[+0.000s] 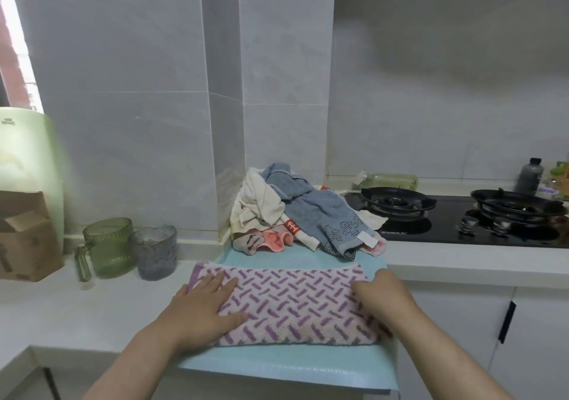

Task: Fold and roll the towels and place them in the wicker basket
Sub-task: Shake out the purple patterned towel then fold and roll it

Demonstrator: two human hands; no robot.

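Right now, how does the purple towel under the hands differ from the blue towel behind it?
The purple towel lies folded flat on the mat; the blue towel is crumpled over the pile. The left hand and right hand rest on the purple towel; nothing touches the blue towel. Both carry dash patterns; neither is rolled.

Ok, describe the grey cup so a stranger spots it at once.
Start at the white counter left of the turquoise mat. A green handled jug stands there. The grey cup is just right of it: smoky, see-through, no handle.
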